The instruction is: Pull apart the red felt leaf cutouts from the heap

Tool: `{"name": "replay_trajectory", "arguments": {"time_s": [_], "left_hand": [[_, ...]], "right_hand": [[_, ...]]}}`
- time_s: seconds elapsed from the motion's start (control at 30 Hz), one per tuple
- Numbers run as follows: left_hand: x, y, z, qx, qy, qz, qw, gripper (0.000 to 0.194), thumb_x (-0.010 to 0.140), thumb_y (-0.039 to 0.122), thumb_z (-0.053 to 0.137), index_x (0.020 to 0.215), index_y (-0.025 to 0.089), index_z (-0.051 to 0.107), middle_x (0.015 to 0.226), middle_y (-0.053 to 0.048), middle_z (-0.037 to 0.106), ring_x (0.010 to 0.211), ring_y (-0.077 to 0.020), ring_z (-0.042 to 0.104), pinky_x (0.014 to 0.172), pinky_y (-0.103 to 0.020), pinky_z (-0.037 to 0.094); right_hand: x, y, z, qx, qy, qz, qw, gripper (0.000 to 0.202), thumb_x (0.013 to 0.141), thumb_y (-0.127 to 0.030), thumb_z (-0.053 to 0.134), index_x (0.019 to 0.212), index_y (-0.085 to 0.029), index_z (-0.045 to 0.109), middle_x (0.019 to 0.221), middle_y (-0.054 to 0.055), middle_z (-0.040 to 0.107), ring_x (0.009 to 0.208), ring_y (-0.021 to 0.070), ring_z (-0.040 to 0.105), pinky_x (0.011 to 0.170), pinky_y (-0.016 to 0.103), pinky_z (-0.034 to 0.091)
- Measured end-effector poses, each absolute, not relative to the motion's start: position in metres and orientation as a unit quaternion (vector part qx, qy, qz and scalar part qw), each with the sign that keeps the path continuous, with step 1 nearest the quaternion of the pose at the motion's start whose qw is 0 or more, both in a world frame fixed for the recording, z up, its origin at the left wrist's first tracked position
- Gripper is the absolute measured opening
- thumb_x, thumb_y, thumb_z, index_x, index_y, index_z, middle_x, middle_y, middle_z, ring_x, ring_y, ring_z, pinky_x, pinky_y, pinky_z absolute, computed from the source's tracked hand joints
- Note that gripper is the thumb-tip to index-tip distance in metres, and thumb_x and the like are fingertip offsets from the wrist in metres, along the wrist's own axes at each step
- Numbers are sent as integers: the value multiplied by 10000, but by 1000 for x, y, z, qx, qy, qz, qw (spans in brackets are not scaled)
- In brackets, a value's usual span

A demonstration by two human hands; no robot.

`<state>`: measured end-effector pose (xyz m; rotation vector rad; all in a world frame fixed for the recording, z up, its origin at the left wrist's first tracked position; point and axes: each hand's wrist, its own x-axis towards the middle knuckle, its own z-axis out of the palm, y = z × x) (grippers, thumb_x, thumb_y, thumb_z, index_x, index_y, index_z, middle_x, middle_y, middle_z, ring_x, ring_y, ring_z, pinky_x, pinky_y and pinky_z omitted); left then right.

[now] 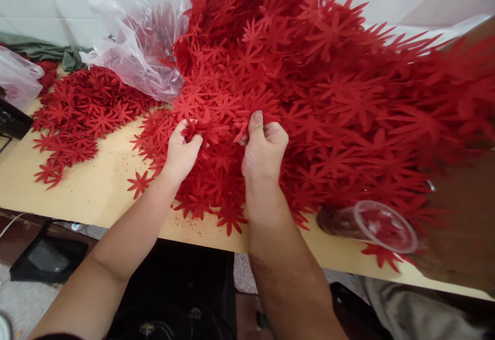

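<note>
A big heap of red flower-shaped cutouts (328, 92) with long narrow petals covers the table in front of me. My left hand (183, 149) is closed at the heap's near left side, pinching red flower cutouts (211, 130) between thumb and fingers. A short way to its right, my right hand (265, 147) is curled with the thumb on top, gripping a red cutout (243, 128) by its petals. Whether each hand has one layer or a stack cannot be made out. Loose cutouts lie beneath and around both hands.
A smaller pile of darker red cutouts (85, 108) lies at the left, beside a clear plastic bag (143, 56). A transparent plastic cup (382, 226) lies on its side near the right front edge. The pale wooden table (88, 190) ends close to my forearms. A brown cardboard surface (464, 226) stands at the right.
</note>
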<state>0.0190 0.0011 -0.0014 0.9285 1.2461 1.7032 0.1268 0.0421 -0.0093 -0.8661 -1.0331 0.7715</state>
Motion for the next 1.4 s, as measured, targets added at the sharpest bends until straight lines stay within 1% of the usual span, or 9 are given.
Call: {"name": "replay_trajectory", "arguments": {"time_s": [0.17,0.33,0.43,0.53,0.67,0.73,0.93,1.17,1.4], "left_hand": [[17,-2,3,392,480,667,413,239,689,37,393,816,204,508,703,49,582,490,-31,431,490,-185,366],[17,-7,10,365,450,667,469,147,695,67,374,696,186,460,653,45,549,429,-15,374,432,-173,317],[18,-10,12,380,455,645,482,57,751,184,450,695,190,459,607,52,503,432,-19,368,420,-173,303],[22,-13,14,423,462,625,466,162,726,295,583,685,192,465,565,65,452,482,-31,395,491,-179,367],[29,-16,14,467,460,626,422,222,615,213,704,719,182,510,707,33,584,680,-70,535,719,-222,466],[32,-16,13,476,458,622,421,202,610,174,699,714,178,526,727,27,610,706,-79,557,751,-236,474],[34,-13,5,452,464,617,447,70,708,128,587,757,177,576,748,33,644,717,-69,589,798,-246,476],[37,-9,2,429,461,629,456,389,610,235,733,952,177,558,969,-22,682,890,-119,626,890,-305,466],[35,-7,-1,365,411,694,465,124,654,196,673,764,175,618,781,38,673,747,-77,605,828,-264,469]], "right_hand": [[129,42,-10,-379,-469,364,710,350,763,-540,509,633,-217,472,517,-64,458,465,75,492,461,252,459],[128,41,-8,-356,-496,340,715,277,718,-478,596,701,-219,498,543,-78,448,449,49,439,461,220,412],[128,43,-9,-370,-492,336,713,308,711,-504,590,670,-211,503,543,-73,439,480,50,443,491,216,415],[129,42,-8,-394,-481,330,710,350,722,-537,561,631,-203,514,541,-60,457,502,65,445,512,236,417],[130,35,-4,-421,-494,337,682,420,749,-536,531,512,-207,419,500,-43,406,565,104,493,547,268,430],[129,32,-3,-432,-490,348,673,457,763,-544,504,475,-212,378,468,-41,376,559,111,505,542,272,436],[123,27,-1,-391,-505,403,655,414,789,-562,447,697,-203,630,562,-29,591,601,116,606,619,299,523],[120,25,0,-347,-493,449,659,375,786,-543,471,756,-218,658,699,-9,675,727,122,655,814,336,534],[116,22,-1,-283,-481,502,661,177,682,-382,672,754,-226,630,739,-60,653,716,58,618,764,225,523]]}}
